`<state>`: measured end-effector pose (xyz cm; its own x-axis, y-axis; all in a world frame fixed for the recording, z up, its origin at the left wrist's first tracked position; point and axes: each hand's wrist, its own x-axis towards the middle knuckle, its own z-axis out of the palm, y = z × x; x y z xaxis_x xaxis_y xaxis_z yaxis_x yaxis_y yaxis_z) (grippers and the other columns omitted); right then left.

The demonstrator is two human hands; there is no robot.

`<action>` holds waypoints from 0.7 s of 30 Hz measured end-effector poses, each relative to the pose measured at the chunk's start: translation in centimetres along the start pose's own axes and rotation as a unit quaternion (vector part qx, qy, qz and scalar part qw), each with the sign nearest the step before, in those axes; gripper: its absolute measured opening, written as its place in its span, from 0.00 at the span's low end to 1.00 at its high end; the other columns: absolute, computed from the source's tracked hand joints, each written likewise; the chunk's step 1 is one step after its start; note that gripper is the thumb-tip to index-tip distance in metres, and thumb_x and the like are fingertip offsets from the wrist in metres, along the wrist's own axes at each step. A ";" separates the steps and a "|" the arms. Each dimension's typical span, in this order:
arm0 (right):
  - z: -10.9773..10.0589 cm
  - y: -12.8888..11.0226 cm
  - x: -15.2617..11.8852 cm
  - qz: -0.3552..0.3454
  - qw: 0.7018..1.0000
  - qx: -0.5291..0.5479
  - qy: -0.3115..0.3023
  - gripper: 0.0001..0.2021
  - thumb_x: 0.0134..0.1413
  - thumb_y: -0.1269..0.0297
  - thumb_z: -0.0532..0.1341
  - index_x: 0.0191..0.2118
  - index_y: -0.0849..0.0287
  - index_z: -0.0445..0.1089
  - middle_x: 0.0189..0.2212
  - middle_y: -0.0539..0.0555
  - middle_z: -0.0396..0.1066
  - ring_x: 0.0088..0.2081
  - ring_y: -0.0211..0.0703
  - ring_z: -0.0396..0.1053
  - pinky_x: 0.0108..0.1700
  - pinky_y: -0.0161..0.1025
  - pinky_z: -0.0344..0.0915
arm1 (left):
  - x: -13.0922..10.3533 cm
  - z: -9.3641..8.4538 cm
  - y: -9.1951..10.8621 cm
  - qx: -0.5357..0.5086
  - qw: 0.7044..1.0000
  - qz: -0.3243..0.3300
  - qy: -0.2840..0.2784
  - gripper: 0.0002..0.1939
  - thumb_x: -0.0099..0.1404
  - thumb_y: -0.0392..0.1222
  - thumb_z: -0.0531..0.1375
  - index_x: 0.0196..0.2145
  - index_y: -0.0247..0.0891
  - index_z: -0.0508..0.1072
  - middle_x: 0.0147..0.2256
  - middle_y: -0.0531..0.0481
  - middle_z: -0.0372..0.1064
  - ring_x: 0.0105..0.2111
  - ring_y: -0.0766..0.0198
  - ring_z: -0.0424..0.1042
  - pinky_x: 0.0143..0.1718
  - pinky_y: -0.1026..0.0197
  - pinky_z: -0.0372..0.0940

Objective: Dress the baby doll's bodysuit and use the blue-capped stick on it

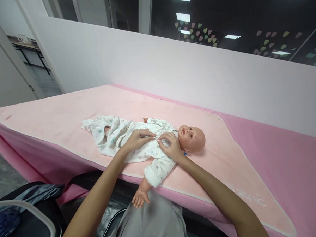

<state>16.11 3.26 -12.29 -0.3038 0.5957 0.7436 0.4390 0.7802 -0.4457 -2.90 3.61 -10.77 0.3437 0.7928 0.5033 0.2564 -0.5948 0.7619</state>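
Pinching a thin white strip (pixel 156 138) with the left hand (pixel 139 139), keeping thumb and fingertips nearly together and the other fingers extended. Gripping the same strip from the opposite side with the right hand (pixel 171 145) — curling the fingers inward and almost meeting the left fingertips. Holding both hands above the chest of a doll (pixel 193 139); appearing too small to identify as a tie or a fold.

Counting one doll, one white printed garment (pixel 141 155) and two doll hands. Lying face up across the middle of the surface (pixel 290 161), with the head to the right and the garment's leg end to the left. Extending the near doll hand (pixel 141 197) past the surface edge, with fingers spread; resting the far doll hand (pixel 145 120) beyond the body. Showing one small blue item (pixel 185 153) beside the neck.

Covering the surface with pink cloth and one peach mat (pixel 224 164) — edging the mat in white and bearing pale lettering near the right corner.

Bordering the far side with a white wall (pixel 171 68). Reflecting ceiling lights in a dark window (pixel 234 19) dotted with heart stickers (pixel 205 30). Standing at lower left, one chair (pixel 44 223) carrying dark fabric. Showing one table (pixel 28 45) through the doorway at upper left.
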 end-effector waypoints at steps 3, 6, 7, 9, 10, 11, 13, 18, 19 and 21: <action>0.0 0.1 0.0 -0.011 1.000 -0.007 -0.002 0.03 0.47 0.71 0.59 0.29 0.59 0.69 0.30 0.50 0.69 0.36 0.37 0.64 0.43 0.37 0.60 | 0.0 -0.1 -0.1 0.012 1.000 -0.009 0.002 0.11 0.59 0.44 0.61 0.35 0.35 0.77 0.34 0.46 0.73 0.36 0.61 0.70 0.38 0.65 0.62; 0.0 0.1 -0.1 -0.015 1.000 -0.011 -0.003 0.03 0.47 0.71 0.59 0.29 0.58 0.69 0.31 0.50 0.69 0.37 0.37 0.64 0.44 0.37 0.60 | 0.0 -0.2 0.0 0.016 1.000 0.001 -0.013 0.11 0.60 0.44 0.60 0.36 0.35 0.77 0.35 0.46 0.72 0.37 0.61 0.70 0.39 0.64 0.63; 0.0 0.1 -0.1 -0.015 1.000 -0.012 -0.004 0.03 0.47 0.71 0.58 0.30 0.58 0.69 0.31 0.50 0.69 0.37 0.37 0.64 0.44 0.37 0.60 | 0.0 -0.2 0.1 0.013 1.000 0.007 -0.025 0.11 0.61 0.44 0.59 0.36 0.35 0.77 0.36 0.45 0.72 0.38 0.61 0.69 0.40 0.63 0.63; -0.1 0.0 -0.2 -0.015 1.000 -0.013 -0.007 0.04 0.48 0.71 0.58 0.30 0.58 0.70 0.32 0.50 0.69 0.38 0.37 0.64 0.44 0.37 0.60 | 0.0 -0.3 0.1 0.006 0.999 0.018 -0.050 0.11 0.62 0.43 0.57 0.36 0.36 0.77 0.38 0.44 0.71 0.40 0.60 0.69 0.42 0.62 0.63; -0.1 -0.1 -0.2 -0.014 1.000 -0.013 -0.007 0.04 0.48 0.71 0.58 0.30 0.57 0.70 0.32 0.50 0.69 0.38 0.38 0.64 0.44 0.37 0.60 | 0.1 -0.3 0.1 0.003 0.998 0.020 -0.058 0.11 0.62 0.43 0.57 0.36 0.36 0.77 0.38 0.44 0.71 0.40 0.60 0.68 0.43 0.61 0.63; -0.1 -0.1 -0.2 -0.014 1.000 -0.013 -0.007 0.04 0.48 0.71 0.58 0.30 0.57 0.70 0.32 0.50 0.69 0.38 0.38 0.64 0.44 0.37 0.60 | 0.1 -0.3 0.0 0.002 0.998 0.021 -0.062 0.11 0.62 0.43 0.57 0.35 0.36 0.77 0.38 0.44 0.71 0.41 0.60 0.68 0.43 0.61 0.63; -0.1 -0.2 -0.2 -0.013 1.000 -0.010 -0.004 0.05 0.48 0.71 0.58 0.30 0.57 0.70 0.32 0.50 0.70 0.38 0.38 0.64 0.44 0.37 0.60 | 0.1 -0.3 0.0 0.002 0.998 0.022 -0.063 0.10 0.62 0.42 0.57 0.34 0.35 0.76 0.37 0.44 0.70 0.41 0.60 0.68 0.44 0.61 0.62; -0.2 -0.3 -0.2 -0.006 1.000 -0.011 -0.005 0.05 0.48 0.70 0.57 0.31 0.57 0.70 0.32 0.50 0.70 0.38 0.39 0.64 0.43 0.38 0.61 | 0.0 -0.2 -0.1 0.000 0.999 0.021 -0.044 0.10 0.62 0.41 0.56 0.34 0.35 0.76 0.37 0.45 0.71 0.40 0.61 0.69 0.43 0.62 0.63; -0.2 -0.3 -0.2 -0.004 1.000 -0.013 -0.006 0.05 0.48 0.70 0.57 0.31 0.57 0.70 0.32 0.51 0.70 0.38 0.39 0.64 0.43 0.38 0.61 | 0.0 -0.2 -0.1 -0.001 0.999 0.019 -0.038 0.10 0.62 0.42 0.56 0.34 0.35 0.76 0.37 0.45 0.71 0.40 0.61 0.69 0.43 0.62 0.63; -0.2 -0.2 -0.2 0.000 1.000 -0.016 -0.009 0.05 0.49 0.70 0.57 0.31 0.57 0.70 0.32 0.51 0.70 0.38 0.39 0.64 0.44 0.39 0.61 | 0.0 -0.1 -0.1 0.003 1.000 0.011 -0.028 0.11 0.62 0.43 0.56 0.35 0.34 0.76 0.37 0.45 0.72 0.40 0.60 0.69 0.42 0.62 0.63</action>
<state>16.22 2.94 -12.24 -0.3188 0.5988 0.7348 0.4650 0.7743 -0.4293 -3.03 3.69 -10.84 0.3996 0.7712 0.4956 0.2529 -0.6124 0.7490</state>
